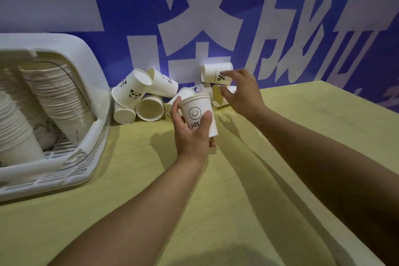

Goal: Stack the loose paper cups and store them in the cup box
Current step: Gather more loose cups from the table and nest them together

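A yellow-green tablecloth (248, 190) covers the table in front of a blue wall banner (280, 17) with large white characters. At center, the left hand (191, 134) grips a short stack of nested paper cups (199, 114) upright above the cloth, thumb on one side and fingers wrapped round the other; the outer cup shows a smiley face and partly covered lettering. The right hand (241, 90), fingers spread and holding nothing, reaches toward a cup printed "NICE DAY" (216, 72) lying on its side atop the pile; whether the fingertips touch it cannot be told. Loose cups lie tumbled against the banner behind both hands, among them a panda-print cup (131, 88) and an open-mouthed cup (150, 107) facing the camera. Further left, touching the pile, a white plastic cup box (95, 136) holds several long stacks of nested cups (58, 97).
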The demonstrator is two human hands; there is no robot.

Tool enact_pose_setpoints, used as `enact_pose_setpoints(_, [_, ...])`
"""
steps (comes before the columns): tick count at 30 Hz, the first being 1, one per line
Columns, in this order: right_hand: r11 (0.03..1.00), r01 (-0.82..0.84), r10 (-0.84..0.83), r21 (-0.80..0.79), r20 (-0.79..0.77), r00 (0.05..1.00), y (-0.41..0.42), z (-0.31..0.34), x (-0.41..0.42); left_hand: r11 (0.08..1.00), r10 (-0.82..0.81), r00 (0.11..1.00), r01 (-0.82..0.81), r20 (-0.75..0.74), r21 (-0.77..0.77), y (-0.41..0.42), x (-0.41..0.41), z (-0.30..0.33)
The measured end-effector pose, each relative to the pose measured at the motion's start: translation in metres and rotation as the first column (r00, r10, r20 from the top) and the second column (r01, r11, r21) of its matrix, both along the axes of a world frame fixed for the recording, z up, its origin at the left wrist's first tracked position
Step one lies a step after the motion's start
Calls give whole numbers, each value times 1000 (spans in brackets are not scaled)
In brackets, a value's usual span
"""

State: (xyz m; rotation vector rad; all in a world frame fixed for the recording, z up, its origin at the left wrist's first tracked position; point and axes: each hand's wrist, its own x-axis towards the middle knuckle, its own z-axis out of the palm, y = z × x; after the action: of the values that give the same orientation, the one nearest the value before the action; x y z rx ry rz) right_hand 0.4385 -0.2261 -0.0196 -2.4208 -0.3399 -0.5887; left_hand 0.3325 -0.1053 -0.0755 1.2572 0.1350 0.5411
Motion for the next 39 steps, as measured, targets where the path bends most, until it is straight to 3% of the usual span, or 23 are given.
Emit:
enact_pose_setpoints(3, [982,66,-54,-178,67,996,8,11,30,993,42,998,-47,-52,-111,3,4,-1])
enact_pose_setpoints(7, [926,90,-55,-366,106,993,15,13,60,995,30,998,-35,-52,-97,1,6,-2])
enact_pose_setpoints(16, [836,141,-11,-530,241,970,15,20,79,999,-19,1000,18,-20,-38,-1,2,-1])
enact_pose_setpoints(18, [898,116,2,-424,269,963,14,28,72,998,-34,999,35,12,-45,-1,1,1])
enact_pose_setpoints(21, [998,-55,45,35,238,970,11,39,50,996,-90,995,90,45,13,-2,-1,1])
enact_pose_setpoints(23, [932,-161,89,325,225,970,5,43,28,986,-151,987,146,51,82,-2,-2,0])
enact_pose_setpoints(26, [806,-229,167,546,162,973,-7,41,-7,964,-235,971,228,39,137,-2,-3,-2])
enact_pose_setpoints(29, [730,-261,284,632,68,957,-14,34,-38,936,-327,945,319,31,149,-2,-4,-2])
enact_pose_setpoints(31, [735,-283,333,616,36,942,-15,29,-53,916,-367,930,360,11,175,-2,-5,-1])
enact_pose_setpoints(35, [670,-298,436,680,-35,900,-16,19,-64,911,-354,935,353,-33,212,-1,-5,-3])
enact_pose_setpoints(39, [718,-219,294,661,-2,956,-12,19,-66,895,-361,932,358,-38,266,-3,-5,-2])
